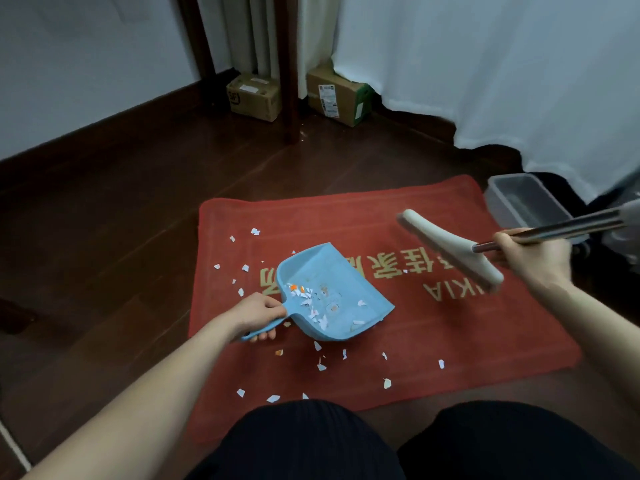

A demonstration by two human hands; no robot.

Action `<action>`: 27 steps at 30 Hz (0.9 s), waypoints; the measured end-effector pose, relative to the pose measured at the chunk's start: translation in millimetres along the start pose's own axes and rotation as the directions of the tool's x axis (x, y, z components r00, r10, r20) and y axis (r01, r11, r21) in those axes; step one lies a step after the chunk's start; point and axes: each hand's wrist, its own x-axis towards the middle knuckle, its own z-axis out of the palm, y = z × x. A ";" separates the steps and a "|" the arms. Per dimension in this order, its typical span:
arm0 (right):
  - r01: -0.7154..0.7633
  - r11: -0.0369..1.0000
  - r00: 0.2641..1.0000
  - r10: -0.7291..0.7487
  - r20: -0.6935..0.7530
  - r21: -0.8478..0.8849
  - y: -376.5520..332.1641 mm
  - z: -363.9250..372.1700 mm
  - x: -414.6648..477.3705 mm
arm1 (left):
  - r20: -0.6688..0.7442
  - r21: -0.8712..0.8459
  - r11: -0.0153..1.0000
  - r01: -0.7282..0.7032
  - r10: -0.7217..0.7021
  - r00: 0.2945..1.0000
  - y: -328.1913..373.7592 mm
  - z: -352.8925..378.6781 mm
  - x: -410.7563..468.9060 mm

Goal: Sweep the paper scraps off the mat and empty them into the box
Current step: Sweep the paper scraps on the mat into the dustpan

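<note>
Dark wood floor fills the room, with a red mat [433, 341] laid on it before the person's knees.

The left hand [258, 315] has its grip clamped round the handle of a blue dustpan [332, 292], fingers curled under it. The pan is tilted, its open lip toward the right. A heap of scraps [311, 299] lies in the pan near the handle end. More scraps are strewn on the mat to the left of the pan and between it and the knees.

The right hand [530, 258] has its grip closed on the metal shaft of a broom [450, 247], low down near the white head. The head is over the mat's right half and blurred, so I cannot tell whether it touches the mat.

The grey box [526, 202] stands open just beyond the mat's far right corner.

The scraps are featherlight and will likely flutter or slide out with any jerk or draught. Short, gentle strokes and a level pan should suit them. The pan looks like stiff, light plastic, and the handle is the place to hold it.
</note>
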 end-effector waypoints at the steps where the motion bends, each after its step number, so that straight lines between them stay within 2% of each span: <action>1: -0.003 0.997 1.000 0.000 -0.028 -0.083 3.0 -9.4 -3.4 | 0.012 0.010 1.000 -0.013 0.013 1.000 4.4 5.2 2.5; 5: -0.114 0.956 0.990 0.087 -0.108 -0.270 29.6 -25.1 -11.1 | 0.065 0.055 0.997 -0.048 0.045 0.997 27.5 33.5 19.6; 6: -0.105 0.941 0.994 0.090 -0.059 -0.321 40.3 -20.2 -11.9 | 0.072 0.051 0.998 -0.047 0.043 0.996 33.3 41.5 24.2; 8: -0.019 0.940 0.987 0.071 0.141 -0.340 49.4 -7.9 -19.6 | 0.067 0.059 0.998 -0.034 0.030 0.997 42.2 56.2 33.5; 10: 0.053 0.980 0.946 0.011 0.323 -0.189 44.5 1.3 -27.9 | 0.060 0.068 0.997 -0.024 0.020 0.998 47.1 63.7 40.7; 11: 0.054 0.996 0.939 -0.024 0.342 -0.076 41.1 2.4 -27.0 | 0.060 0.071 0.997 -0.019 0.015 0.998 48.2 64.6 42.6; 13: 0.043 0.995 0.965 -0.064 0.253 0.086 38.9 -2.6 -18.2 | 0.065 0.070 0.998 -0.007 0.003 0.998 48.7 64.0 44.7; 15: 0.054 0.993 0.987 -0.070 0.147 0.109 38.4 -12.6 -9.6 | 0.066 0.067 0.998 0.004 -0.008 0.998 48.5 63.2 45.1; 18: 0.010 0.997 0.998 -0.006 0.057 -0.074 44.5 -22.1 4.5 | 0.063 0.065 0.998 0.014 -0.018 0.998 48.6 65.4 44.6; 20: -0.019 0.942 0.996 0.047 0.075 -0.334 50.9 -18.0 8.4 | 0.056 0.062 0.998 0.024 -0.028 0.998 49.4 66.5 44.0; 21: -0.007 0.918 0.992 0.057 0.114 -0.397 54.6 -11.7 6.8 | 0.054 0.064 0.998 0.026 -0.029 0.998 49.7 66.6 43.9; 22: 0.016 0.928 0.981 0.058 0.186 -0.373 55.1 -4.5 1.1 | 0.055 0.068 0.997 0.027 -0.031 0.998 50.1 66.3 43.5; 24: 0.078 0.976 0.929 0.002 0.371 -0.201 50.2 7.7 -11.6 | 0.063 0.068 0.997 0.033 -0.038 0.997 50.0 66.0 42.9; 25: 0.082 0.993 0.912 -0.040 0.408 -0.085 45.8 10.8 -13.3 | 0.065 0.060 0.997 0.037 -0.041 0.997 49.7 66.3 42.6; 27: 0.056 0.994 0.930 -0.085 0.357 0.090 35.5 8.2 -9.6 | 0.067 0.044 0.998 0.040 -0.043 0.997 48.8 66.4 40.7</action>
